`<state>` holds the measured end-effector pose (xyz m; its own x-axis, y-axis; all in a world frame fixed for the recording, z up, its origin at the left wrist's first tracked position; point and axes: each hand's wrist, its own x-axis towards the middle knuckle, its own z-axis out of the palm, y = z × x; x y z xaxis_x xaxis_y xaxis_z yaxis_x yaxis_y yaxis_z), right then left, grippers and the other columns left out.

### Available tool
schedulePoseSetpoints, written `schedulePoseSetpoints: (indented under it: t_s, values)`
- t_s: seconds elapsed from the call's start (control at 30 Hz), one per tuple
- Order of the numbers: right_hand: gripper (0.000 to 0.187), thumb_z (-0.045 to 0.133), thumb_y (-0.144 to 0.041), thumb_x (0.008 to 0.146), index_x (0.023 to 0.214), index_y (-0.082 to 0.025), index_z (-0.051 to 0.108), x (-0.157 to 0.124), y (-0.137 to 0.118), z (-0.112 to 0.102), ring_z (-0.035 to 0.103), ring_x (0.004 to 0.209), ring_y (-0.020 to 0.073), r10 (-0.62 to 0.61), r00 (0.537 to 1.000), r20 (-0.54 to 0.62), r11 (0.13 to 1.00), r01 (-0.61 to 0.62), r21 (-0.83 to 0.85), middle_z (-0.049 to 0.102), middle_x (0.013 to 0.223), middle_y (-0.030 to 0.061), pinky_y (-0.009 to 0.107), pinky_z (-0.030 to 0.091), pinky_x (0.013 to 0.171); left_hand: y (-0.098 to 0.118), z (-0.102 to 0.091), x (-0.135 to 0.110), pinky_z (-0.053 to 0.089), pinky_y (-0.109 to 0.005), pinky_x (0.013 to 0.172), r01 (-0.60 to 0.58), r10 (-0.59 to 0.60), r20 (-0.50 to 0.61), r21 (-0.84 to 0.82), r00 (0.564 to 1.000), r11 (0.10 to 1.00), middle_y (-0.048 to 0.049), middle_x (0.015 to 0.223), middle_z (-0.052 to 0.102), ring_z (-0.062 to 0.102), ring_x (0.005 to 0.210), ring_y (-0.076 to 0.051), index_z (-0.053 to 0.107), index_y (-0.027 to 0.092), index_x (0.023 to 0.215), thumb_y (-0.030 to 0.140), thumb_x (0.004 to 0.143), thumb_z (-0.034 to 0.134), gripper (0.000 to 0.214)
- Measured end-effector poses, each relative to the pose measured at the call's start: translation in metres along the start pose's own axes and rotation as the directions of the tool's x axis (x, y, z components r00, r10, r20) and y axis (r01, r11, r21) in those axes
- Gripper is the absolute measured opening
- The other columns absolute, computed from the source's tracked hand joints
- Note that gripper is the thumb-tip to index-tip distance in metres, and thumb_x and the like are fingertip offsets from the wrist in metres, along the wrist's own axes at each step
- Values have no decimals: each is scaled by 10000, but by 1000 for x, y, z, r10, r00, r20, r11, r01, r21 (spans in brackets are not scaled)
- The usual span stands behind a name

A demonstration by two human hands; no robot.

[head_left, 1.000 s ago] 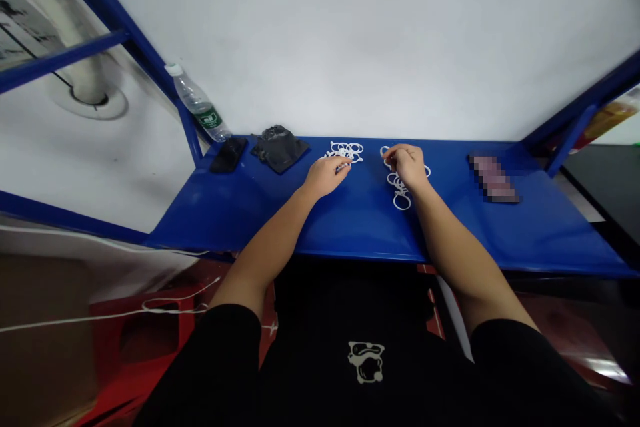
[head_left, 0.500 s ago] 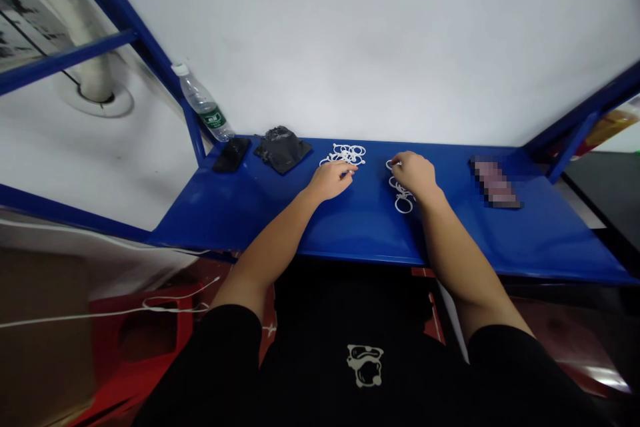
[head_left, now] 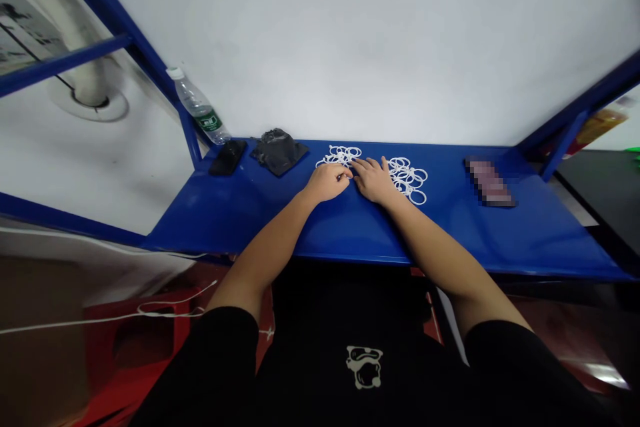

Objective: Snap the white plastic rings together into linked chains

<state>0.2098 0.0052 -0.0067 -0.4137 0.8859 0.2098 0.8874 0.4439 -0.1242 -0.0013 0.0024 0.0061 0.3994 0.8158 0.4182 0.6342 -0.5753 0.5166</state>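
Observation:
My left hand (head_left: pixel 329 182) is closed in a pinch in front of the left group of white rings (head_left: pixel 345 151). Only a small bit of a white ring shows at its fingertips; the rest is hidden. My right hand (head_left: pixel 374 180) is right beside it, palm down with fingers stretched and apart, the fingertips near the left hand's pinch. I see nothing held in it. Just right of this hand lies the other group of several white rings (head_left: pixel 417 178), overlapping on the blue table, partly covered by the hand.
On the blue table (head_left: pixel 240 213), a dark pouch (head_left: pixel 280 151), a black phone (head_left: pixel 228 157) and a clear bottle (head_left: pixel 200 109) leaning at the corner are to the left. A blurred-out flat object (head_left: pixel 490 181) lies to the right. A white wall (head_left: pixel 350 47) stands behind; blue frame posts flank the table.
My right hand has moved left from the right group of rings to beside my left hand, and its fingers have spread. More of the right group now shows. My left hand stays nearly in place.

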Motion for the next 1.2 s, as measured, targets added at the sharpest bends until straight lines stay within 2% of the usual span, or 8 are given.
schedulePoseSetpoints:
  t_s: [0.2,0.33,0.5,0.63,0.77,0.87,1.07,1.2]
  values:
    - [565,487,-207,1050,1564,-177,721,-3,7,-10,659,1341,407,-77,997,21,996,75,55,763,1506,184,593,445,1211,1,3,-1,644,-367,976,-10,10,-5,-5,1000,1000,-23,1033,885,815,943,-209,898,256,949,33,927,643,339]
    - [568,539,-259,1028,1553,-155,730,-4,11,-15,674,1274,394,-111,993,29,990,108,86,769,1452,197,534,483,1132,1,3,-1,647,-378,1005,-14,14,-6,-6,1000,1000,-18,1041,884,819,972,-210,892,262,944,8,930,637,360]
    - [585,551,-300,1036,1567,-109,702,-4,16,-17,654,1322,406,-114,992,-54,982,120,148,747,1480,225,544,463,1173,2,5,-3,661,-357,990,13,-18,-74,-60,997,998,-50,1176,886,833,1004,-201,868,251,1205,47,1005,671,348]
    - [607,549,-355,1080,1647,-153,628,-4,14,-20,638,1353,419,-102,989,-111,971,123,206,719,1513,219,567,487,1167,1,8,-4,659,-344,1022,23,-38,-114,-127,993,992,-85,1309,858,831,1148,-207,795,225,1331,81,1062,669,330]
    - [490,443,-333,1147,1533,-262,738,-4,15,-30,653,1306,394,-104,979,-177,961,145,234,739,1426,175,573,508,1149,1,10,-4,656,-344,1035,2,-10,-65,-132,998,991,-105,1383,814,823,1105,-192,766,207,1344,68,1061,679,327]
    - [474,469,-280,1115,1453,-280,802,-4,30,-35,668,1273,403,-5,966,-260,963,74,257,767,1349,164,604,516,1134,0,11,-3,644,-378,1076,18,-23,-51,-87,998,996,-125,1527,728,801,1102,-199,727,224,1448,89,1026,755,444]
    - [509,549,-138,893,1239,-258,902,-4,76,-31,712,1183,398,227,925,-306,948,-137,288,837,1194,126,665,507,1118,-20,10,1,564,-520,1186,160,-155,-64,89,986,983,-138,1347,758,716,1279,-334,829,222,1251,147,987,832,274]
    - [582,550,-99,853,1296,-255,893,-4,72,-28,719,1235,407,168,947,-274,965,-102,240,848,1280,128,667,493,1143,-34,7,1,597,-502,1091,229,-220,-85,122,972,966,-146,1284,756,722,1182,-337,850,224,1206,136,983,814,242]
